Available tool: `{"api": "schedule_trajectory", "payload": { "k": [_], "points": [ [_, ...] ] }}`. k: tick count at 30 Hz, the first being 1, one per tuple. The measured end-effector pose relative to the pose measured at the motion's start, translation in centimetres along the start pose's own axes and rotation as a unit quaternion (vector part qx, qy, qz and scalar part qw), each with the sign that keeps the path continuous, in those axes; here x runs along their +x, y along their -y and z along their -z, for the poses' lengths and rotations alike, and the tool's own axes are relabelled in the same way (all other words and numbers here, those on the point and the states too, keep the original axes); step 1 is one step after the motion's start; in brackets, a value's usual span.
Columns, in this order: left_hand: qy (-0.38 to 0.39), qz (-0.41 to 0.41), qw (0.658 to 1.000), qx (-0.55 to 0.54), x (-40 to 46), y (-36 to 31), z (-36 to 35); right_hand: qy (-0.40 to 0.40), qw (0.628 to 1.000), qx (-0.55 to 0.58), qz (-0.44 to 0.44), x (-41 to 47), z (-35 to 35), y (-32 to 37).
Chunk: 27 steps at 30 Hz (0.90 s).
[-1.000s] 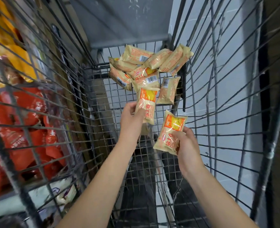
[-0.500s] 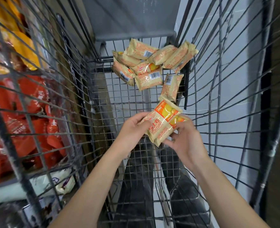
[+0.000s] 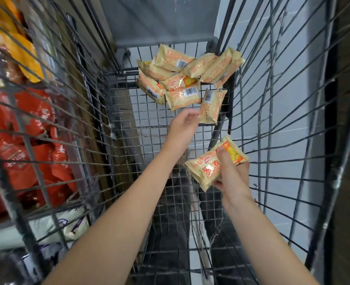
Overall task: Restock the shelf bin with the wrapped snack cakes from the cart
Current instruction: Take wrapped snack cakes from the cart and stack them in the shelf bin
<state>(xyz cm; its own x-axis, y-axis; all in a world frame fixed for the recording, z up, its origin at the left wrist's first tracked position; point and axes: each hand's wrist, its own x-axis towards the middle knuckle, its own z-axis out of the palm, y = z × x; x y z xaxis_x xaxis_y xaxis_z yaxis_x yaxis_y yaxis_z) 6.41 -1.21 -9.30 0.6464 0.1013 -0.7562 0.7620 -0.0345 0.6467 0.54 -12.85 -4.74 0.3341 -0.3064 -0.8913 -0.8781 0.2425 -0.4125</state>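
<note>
My right hand [image 3: 230, 173] grips two stacked snack cakes [image 3: 213, 163], thumb pressed across the top wrapper. My left hand [image 3: 182, 128] reaches forward, fingers blurred at the near edge of a loose cake [image 3: 212, 105] — whether they pinch it I cannot tell. The other cakes [image 3: 182, 79] lie heaped at the wire cart's [image 3: 128, 140] far end.

Left hand [image 3: 183, 128] is motion-blurred at the fingertips; contact with the nearest snack cake [image 3: 212, 106] cannot be told. How many packs sit in the right hand [image 3: 232, 177] is hidden by the top pack [image 3: 208, 167]. Red bags [image 3: 26, 145] at left are blurred behind wire, print unreadable. Both forearms are cut off by the bottom edge.
</note>
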Motion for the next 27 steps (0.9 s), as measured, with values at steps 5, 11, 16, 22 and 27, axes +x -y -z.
{"api": "schedule_trajectory", "payload": {
  "k": [5, 11, 16, 22, 27],
  "points": [
    [0.041, -0.137, 0.954, 0.262, 6.7, -0.2, -5.0, -0.016, 0.999, -0.041, -0.004, 0.0, 0.2, -1.6],
    [0.008, -0.191, 0.850, 0.492, 8.8, 1.6, -7.0, -0.022, 0.997, -0.069, -0.005, 0.3, 1.0, -2.8],
    [-0.005, -0.084, 0.983, 0.164, 8.0, 0.5, -4.9, -0.017, 0.997, -0.075, -0.008, 0.8, 1.3, -2.6],
    [0.083, 0.127, 0.918, -0.366, 1.9, 0.2, 0.3, 0.006, 0.997, -0.077, -0.001, -0.2, 1.1, -2.4],
    [0.070, 0.133, 0.904, -0.401, -5.1, 0.4, 2.5, 0.034, 0.996, -0.088, 0.007, -3.1, 0.9, -1.3]
  ]
}}
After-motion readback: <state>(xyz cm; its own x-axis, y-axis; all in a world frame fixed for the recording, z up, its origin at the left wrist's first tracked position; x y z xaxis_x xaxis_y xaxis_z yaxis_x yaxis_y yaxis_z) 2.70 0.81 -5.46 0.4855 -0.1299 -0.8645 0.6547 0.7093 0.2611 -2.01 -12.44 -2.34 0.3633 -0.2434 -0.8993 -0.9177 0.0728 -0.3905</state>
